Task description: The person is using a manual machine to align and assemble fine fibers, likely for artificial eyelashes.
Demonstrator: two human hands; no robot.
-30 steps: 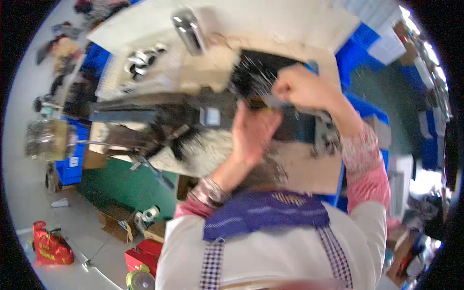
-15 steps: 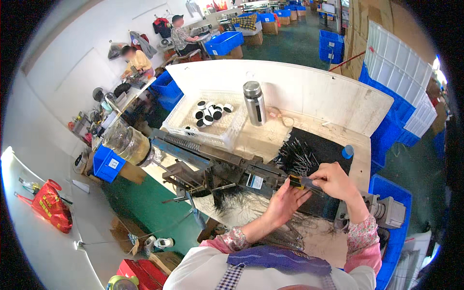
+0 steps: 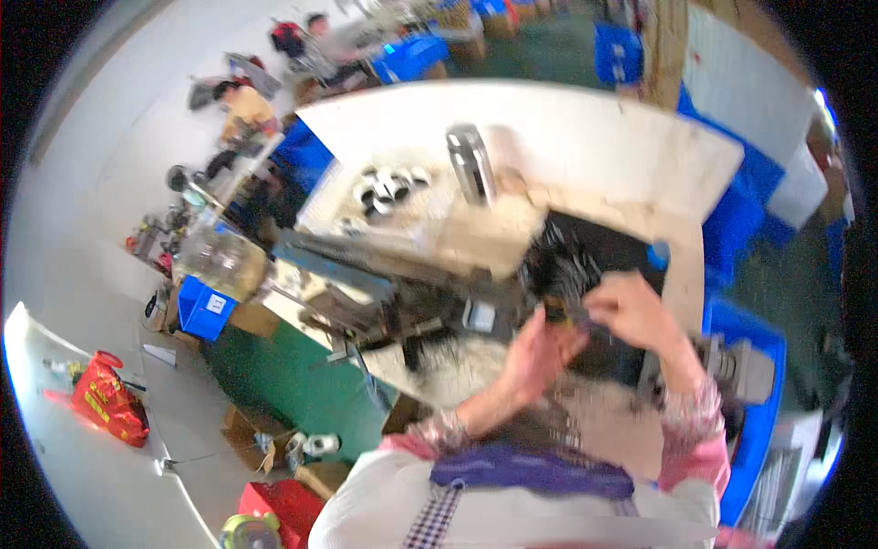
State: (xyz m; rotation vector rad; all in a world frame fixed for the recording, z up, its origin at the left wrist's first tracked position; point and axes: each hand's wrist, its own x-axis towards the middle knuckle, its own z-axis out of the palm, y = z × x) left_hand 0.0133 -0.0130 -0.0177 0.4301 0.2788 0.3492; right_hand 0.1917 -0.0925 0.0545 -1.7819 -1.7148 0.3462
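Motion blurs this view. My left hand (image 3: 538,359) has its thumb and fingers around a small black-and-yellow piece (image 3: 560,313) at the right end of a long metal bench machine (image 3: 425,302). Close on its right, my right hand (image 3: 633,306) is closed in a pinch at the same piece; what its fingertips grip is smeared. Both hands are above a black mat (image 3: 626,252). Behind them on the mat lies a heap of thin metal tools or rods (image 3: 569,261), beside a small blue round cap (image 3: 658,255). Dark loose strands lie on the bench below my wrists.
A steel flask (image 3: 470,165) stands behind the machine, beside a clear crate of black-and-white round pieces (image 3: 391,192). A pale board (image 3: 549,123) edges the bench at the back. A motor (image 3: 745,371) and a blue bin (image 3: 775,352) are at right. Two people sit far left.
The view has shifted and blurred, so the bench sits higher in the picture. My hands have risen with it and stay together at the black-and-yellow piece.
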